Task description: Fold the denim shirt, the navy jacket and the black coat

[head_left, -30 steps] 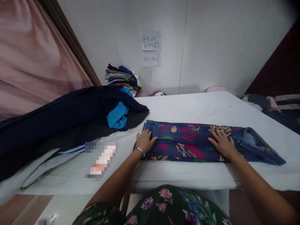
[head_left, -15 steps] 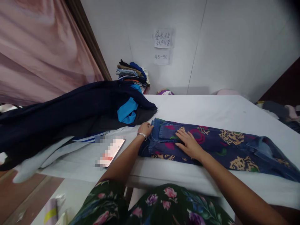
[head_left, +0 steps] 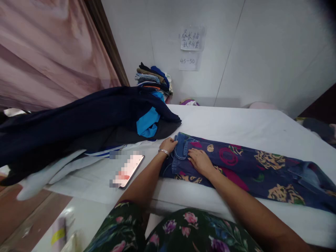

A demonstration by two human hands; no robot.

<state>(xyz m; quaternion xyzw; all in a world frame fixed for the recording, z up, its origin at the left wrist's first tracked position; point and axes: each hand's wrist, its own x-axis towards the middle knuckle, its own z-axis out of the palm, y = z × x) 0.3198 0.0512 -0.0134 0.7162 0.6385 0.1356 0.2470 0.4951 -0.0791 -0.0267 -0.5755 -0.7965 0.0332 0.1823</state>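
A denim jacket [head_left: 244, 164] with tan, magenta and green prints lies folded into a long strip on the white table, its collar towards the right. My left hand [head_left: 168, 144] pinches the hem at the strip's left end; a bracelet is on that wrist. My right hand [head_left: 201, 161] rests palm down on the folded sleeve near its cuff, the fingers laid on the cloth rather than gripping it. The underside of the jacket is hidden.
A phone [head_left: 132, 169] lies left of my left forearm. Dark clothes [head_left: 105, 112] are heaped across the table's left side, with a bright blue piece [head_left: 148, 122] showing. A folded clothes stack [head_left: 153, 78] stands behind them. The white table [head_left: 225, 122] reaches back to a wall.
My right hand has slid left along the jacket to the sleeve cuff. My left hand keeps its pinch at the hem. The whole view has shifted slightly.
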